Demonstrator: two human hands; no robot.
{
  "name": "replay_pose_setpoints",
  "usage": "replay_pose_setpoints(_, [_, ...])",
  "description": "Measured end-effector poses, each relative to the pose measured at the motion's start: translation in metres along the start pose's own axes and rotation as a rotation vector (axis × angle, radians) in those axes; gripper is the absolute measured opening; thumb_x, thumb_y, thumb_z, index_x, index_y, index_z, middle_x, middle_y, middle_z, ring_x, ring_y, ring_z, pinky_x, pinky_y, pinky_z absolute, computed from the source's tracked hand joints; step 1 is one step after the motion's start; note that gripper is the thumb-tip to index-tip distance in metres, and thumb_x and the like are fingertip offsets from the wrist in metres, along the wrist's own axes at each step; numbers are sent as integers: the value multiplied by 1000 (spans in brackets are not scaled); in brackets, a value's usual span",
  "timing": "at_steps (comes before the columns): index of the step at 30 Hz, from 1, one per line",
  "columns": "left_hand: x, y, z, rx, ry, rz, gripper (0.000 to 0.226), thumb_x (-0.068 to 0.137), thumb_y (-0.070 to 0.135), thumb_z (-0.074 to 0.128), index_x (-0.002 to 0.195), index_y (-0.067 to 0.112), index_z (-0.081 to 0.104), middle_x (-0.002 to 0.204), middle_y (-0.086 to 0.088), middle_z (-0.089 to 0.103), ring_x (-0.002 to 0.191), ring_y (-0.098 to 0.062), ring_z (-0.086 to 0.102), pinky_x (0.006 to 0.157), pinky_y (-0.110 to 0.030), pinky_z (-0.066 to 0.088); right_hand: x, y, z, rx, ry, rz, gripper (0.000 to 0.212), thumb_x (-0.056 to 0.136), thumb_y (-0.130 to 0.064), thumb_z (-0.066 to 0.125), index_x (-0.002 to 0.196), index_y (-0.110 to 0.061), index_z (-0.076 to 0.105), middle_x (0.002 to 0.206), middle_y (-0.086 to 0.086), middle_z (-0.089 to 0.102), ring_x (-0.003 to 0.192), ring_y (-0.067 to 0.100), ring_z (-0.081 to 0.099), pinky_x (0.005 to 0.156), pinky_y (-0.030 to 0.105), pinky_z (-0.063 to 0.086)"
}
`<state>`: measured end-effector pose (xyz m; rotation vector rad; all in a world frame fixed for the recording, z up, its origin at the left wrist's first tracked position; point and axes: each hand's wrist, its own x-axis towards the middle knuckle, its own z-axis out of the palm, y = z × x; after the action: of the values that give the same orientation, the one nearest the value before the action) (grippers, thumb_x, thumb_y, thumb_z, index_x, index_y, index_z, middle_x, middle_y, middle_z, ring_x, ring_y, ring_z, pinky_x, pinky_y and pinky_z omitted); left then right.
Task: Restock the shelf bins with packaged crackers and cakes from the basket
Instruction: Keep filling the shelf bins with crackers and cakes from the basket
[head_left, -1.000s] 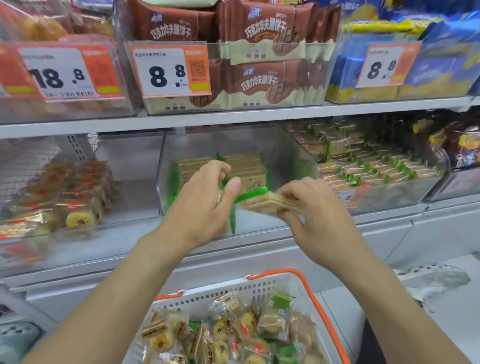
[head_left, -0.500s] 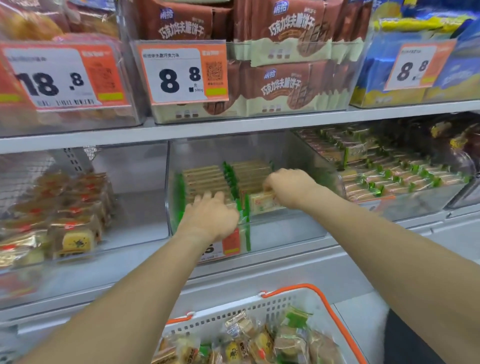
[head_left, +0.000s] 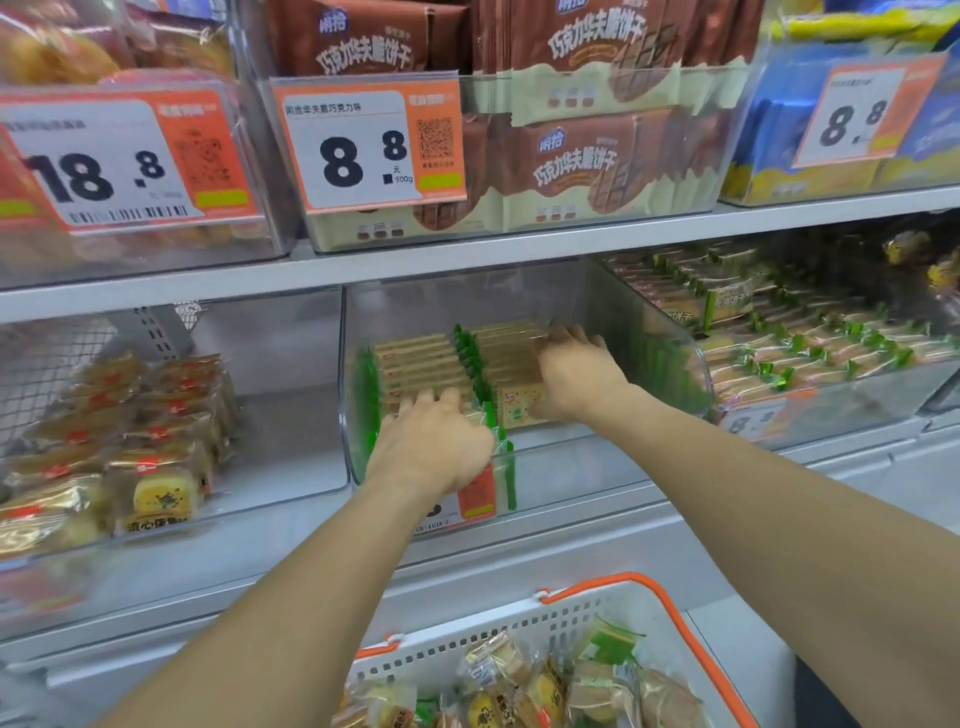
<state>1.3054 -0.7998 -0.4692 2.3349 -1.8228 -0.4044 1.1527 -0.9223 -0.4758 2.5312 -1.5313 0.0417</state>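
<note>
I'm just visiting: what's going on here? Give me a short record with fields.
place: shop shelf
middle bin: two rows of cracker packs
left hand: on the left row's front
right hand: on the right row
left bin: cakes
basket: below, mixed packs

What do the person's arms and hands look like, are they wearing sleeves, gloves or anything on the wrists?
Both forearms are bare right up to the bottom edge of the picture, with no sleeves in view. The left hand and the right hand have no gloves on. No watch, bracelet or band shows on either wrist, and no rings are visible on the parts of the fingers that show.
</note>
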Motion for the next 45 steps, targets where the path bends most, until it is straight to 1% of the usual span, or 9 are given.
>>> replay_pose_setpoints(5, [-1, 0, 0, -27, 22, 1, 56, 89, 34, 41, 143, 18, 43, 147, -10, 44, 134, -31, 40, 112, -47, 33, -14, 0, -16, 47, 3, -44, 36, 84, -32, 75, 108, -11, 58, 112, 10, 63, 99, 32, 63, 78, 39, 51])
replay_pose_setpoints(11, [-4, -7, 0, -144, 220, 16, 39, 89, 35, 46, 115, 10, 61, 117, -13, 62, 105, -33, 57, 94, -44, 49, -63, 4, -46, 178, 286, -90, 5, 91, -18, 57, 92, -13, 58, 96, 5, 57, 88, 29, 59, 70, 39, 51])
replay_pose_setpoints(15, [-24, -8, 0, -206, 619, 389, 21, 82, 22, 48, 85, 11, 66, 88, -3, 65, 93, -26, 57, 84, -44, 48, -124, -7, -42, 364, 524, -158, 14, 84, -15, 66, 79, -17, 54, 78, -3, 55, 67, 22, 54, 54, 38, 49])
replay_pose_setpoints(18, [-63, -17, 14, -318, 793, 595, 10, 82, 11, 52, 81, 10, 62, 82, -2, 60, 86, -23, 54, 77, -37, 44, -168, -22, -16, 522, 535, -151, 22, 82, -16, 70, 76, -21, 50, 71, -11, 50, 61, 15, 49, 51, 32, 42])
replay_pose_setpoints(20, [-96, -30, 43, -375, 758, 556, 10, 84, 11, 53, 83, 10, 63, 83, 0, 60, 83, -17, 52, 76, -30, 41, -191, -33, 14, 620, 459, -126, 28, 81, -18, 70, 76, -28, 45, 69, -16, 44, 61, 9, 45, 53, 30, 41])
replay_pose_setpoints(25, [-175, -78, 155, -490, 272, 210, 25, 92, 11, 57, 107, 31, 57, 98, 16, 61, 90, -5, 56, 78, -27, 45, -244, -68, 96, 819, 139, -12, 18, 86, -21, 66, 79, -26, 50, 74, -12, 57, 70, 11, 56, 64, 36, 51])
replay_pose_setpoints(30, [-245, -93, 223, -448, 14, 87, 27, 98, 22, 55, 124, 31, 55, 113, 20, 51, 106, -3, 51, 97, -29, 43, -293, -98, 154, 759, -182, -10, 23, 94, -28, 61, 116, -24, 55, 110, -7, 56, 101, 13, 57, 84, 34, 52])
replay_pose_setpoints(37, [-280, -96, 264, -481, -27, 45, 24, 96, 23, 57, 120, 27, 60, 130, 17, 44, 130, -6, 38, 116, -40, 32, -333, -100, 193, 620, -416, 20, 51, 90, -61, 52, 130, -29, 54, 143, -7, 49, 132, 21, 43, 108, 41, 41])
replay_pose_setpoints(45, [-287, -90, 270, -518, 50, 51, 24, 94, 17, 60, 114, 31, 63, 132, 19, 48, 139, -5, 33, 120, -33, 25, -379, -111, 180, 926, -202, 283, 19, 93, -37, 68, 106, -28, 58, 100, -20, 55, 96, 7, 58, 84, 27, 50])
